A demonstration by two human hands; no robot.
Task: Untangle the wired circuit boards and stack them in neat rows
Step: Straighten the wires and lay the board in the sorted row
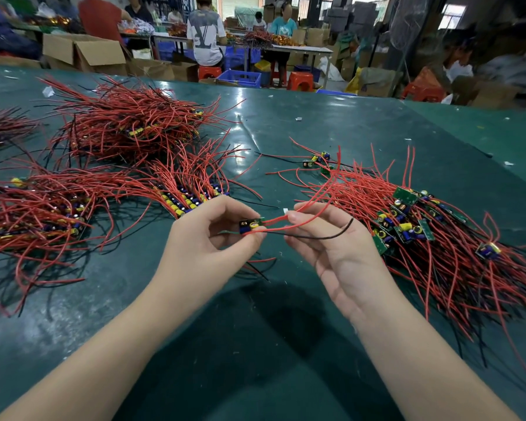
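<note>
The left hand [207,238] is held up over the green table [286,132], and its thumb and fingers pinch one small circuit board [251,225]. The board has a yellow part and a blue part on it. Red wires [304,212] come out of the board and go to the right. The right hand [331,244] pinches these red wires between its thumb and first finger, just beside the board. The wires then bend up and away toward the messy pile [431,238] on the right side of the table. A black wire [319,236] also comes from the board and lies across the fingers of the right hand. The messy pile has many little green boards mixed with red and black wires going every way. A few loose boards [318,161] lie near the far end of that pile. Just past the left hand there is a neat row of boards [192,199], side by side, with their red wires all fanning up and away. More piles of boards and wires lie to the left [37,214] and farther back [128,126]. Behind the table, people sit at other tables with cardboard boxes [82,53], blue crates [240,78] and red stools [299,81] around them.
</note>
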